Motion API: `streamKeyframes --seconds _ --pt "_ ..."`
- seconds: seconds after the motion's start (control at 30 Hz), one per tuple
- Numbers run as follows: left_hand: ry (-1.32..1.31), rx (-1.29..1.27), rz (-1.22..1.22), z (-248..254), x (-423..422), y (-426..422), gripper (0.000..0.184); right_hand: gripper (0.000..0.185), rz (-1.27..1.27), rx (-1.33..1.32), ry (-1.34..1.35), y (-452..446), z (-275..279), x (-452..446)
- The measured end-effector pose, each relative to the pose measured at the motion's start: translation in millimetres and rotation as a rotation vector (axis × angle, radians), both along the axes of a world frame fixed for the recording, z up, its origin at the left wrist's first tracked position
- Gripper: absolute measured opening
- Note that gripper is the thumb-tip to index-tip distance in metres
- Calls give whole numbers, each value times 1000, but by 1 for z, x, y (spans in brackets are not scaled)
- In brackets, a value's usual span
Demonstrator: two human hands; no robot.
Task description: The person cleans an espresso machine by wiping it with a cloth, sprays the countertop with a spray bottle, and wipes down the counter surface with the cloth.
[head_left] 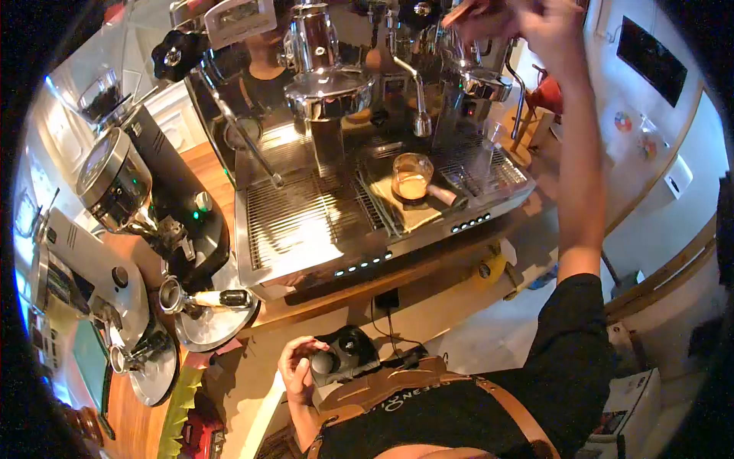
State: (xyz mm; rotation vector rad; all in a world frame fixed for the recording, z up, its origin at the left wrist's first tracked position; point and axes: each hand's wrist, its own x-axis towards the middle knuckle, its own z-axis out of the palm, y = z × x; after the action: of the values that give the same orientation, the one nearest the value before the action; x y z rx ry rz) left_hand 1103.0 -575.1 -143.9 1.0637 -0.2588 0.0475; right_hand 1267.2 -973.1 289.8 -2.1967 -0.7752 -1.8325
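My right hand (547, 30) is raised at the top right of the espresso machine (367, 264). Motion smears its fingers, so what they touch is unclear. Low in front of my apron, my left hand (300, 369) has its fingers loosely curved and the thumb apart, with nothing visibly in it. It is beside a round dark knob on a black tamping stand (348, 348); whether they touch I cannot tell. A small glass (413, 177) with coffee-coloured liquid stands on a yellowish cloth (413, 219) on the drip tray, a short handle-like piece at its side.
Two coffee grinders (115, 183) (99, 268) stand on the wooden counter to the left. A portafilter (202, 297) rests on one grinder's tray, another (130, 354) on the other's. Steam wands (417, 99) (245, 141) hang over the drip tray. A red thing (544, 96) is behind my right forearm.
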Motion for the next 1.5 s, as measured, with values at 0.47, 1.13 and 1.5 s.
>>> streamKeyframes --seconds 0.47,1.13,1.5 --pt "-57 32 -8 27 1 -93 49 32 223 -432 754 -101 -26 11" --pt "-73 57 68 19 -28 -176 50 22 304 -392 630 -140 -19 -2" --pt "-166 145 -81 43 5 -210 52 41 -62 -206 213 -171 -34 46"
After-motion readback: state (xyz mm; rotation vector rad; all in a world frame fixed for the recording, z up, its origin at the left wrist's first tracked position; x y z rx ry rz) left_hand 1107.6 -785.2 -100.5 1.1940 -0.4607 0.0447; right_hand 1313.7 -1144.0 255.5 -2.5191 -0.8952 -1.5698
